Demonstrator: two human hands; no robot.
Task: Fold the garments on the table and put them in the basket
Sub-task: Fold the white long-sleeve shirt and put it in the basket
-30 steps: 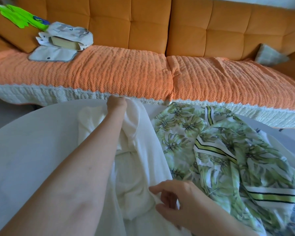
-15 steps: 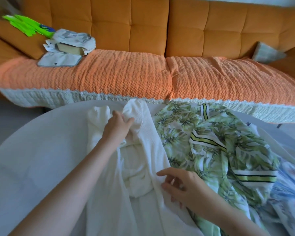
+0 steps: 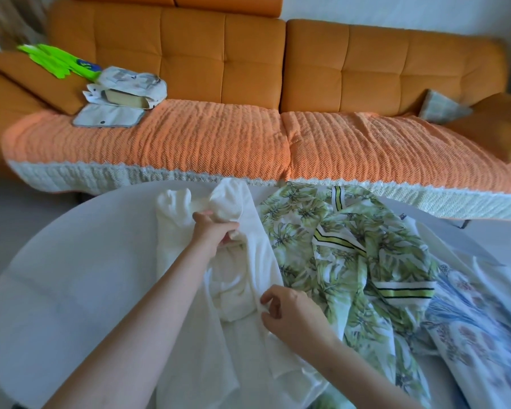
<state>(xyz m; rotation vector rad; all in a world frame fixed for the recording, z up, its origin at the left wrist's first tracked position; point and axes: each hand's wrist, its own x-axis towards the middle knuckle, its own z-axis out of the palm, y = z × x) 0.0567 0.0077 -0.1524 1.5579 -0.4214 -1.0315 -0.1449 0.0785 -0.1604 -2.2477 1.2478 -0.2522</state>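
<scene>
White garment (image 3: pixel 236 290) | left hand (image 3: pixel 211 234) outstretched, gripping far fold | right hand (image 3: pixel 292 314) pinching near edge

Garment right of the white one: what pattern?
The thin garment has green leaf print, striped trim; head view.

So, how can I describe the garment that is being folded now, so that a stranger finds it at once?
In front of the orange sofa stands a round white table with clothes spread on it. The one wanted is the white garment, the leftmost of them. It is plain, while the leaf-print garment beside it is green and the patterned cloth at the far right is blue.
</scene>
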